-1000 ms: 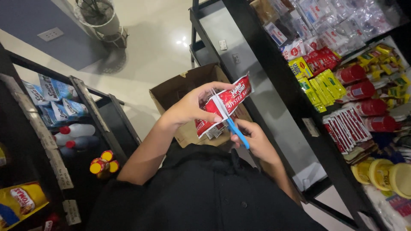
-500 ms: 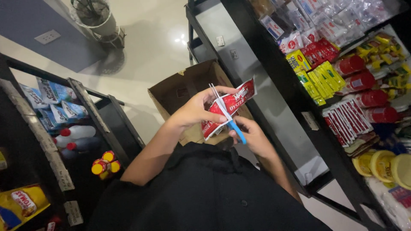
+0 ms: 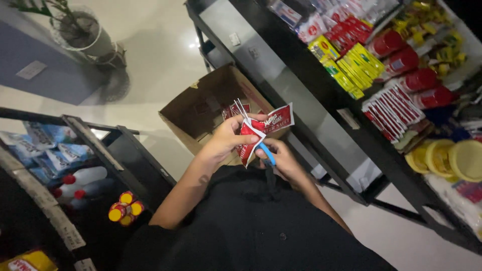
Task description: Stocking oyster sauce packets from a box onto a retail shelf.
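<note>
Only the one head view here, looking straight down at a person in a black shirt (image 3: 251, 226). Dead centre of the frame, the left hand (image 3: 228, 138) is closed around a red sachet strip (image 3: 261, 131), thumb on top and fingers curled under it; the strip is bent, one end pointing to the upper right, the other hanging down toward the lower left. Just below and right of centre, the right hand (image 3: 283, 159) is wrapped around the blue handles of a pair of scissors (image 3: 253, 133); the thin metal blades stick up past the top edge of the strip, slightly apart, crossing over the red packet; so both hands are shut on something, none of them loose.

Right behind the hands, a bit above centre, an open cardboard box (image 3: 201, 108) sits on the pale floor (image 3: 150, 55) with more red packets showing inside it. Along the right side runs a black shelf rack (image 3: 301, 95) loaded with yellow boxes (image 3: 351, 65), red pouches (image 3: 406, 65) and, at the far right edge, yellow plates (image 3: 447, 158). Lower left there's another dark rack (image 3: 125, 155) with white bottles with red caps (image 3: 83, 178), blue-and-white bags (image 3: 45, 145) and small red-and-yellow capped items (image 3: 124, 211). Upper left corner has a potted plant (image 3: 83, 30) in a white wire stand.
</note>
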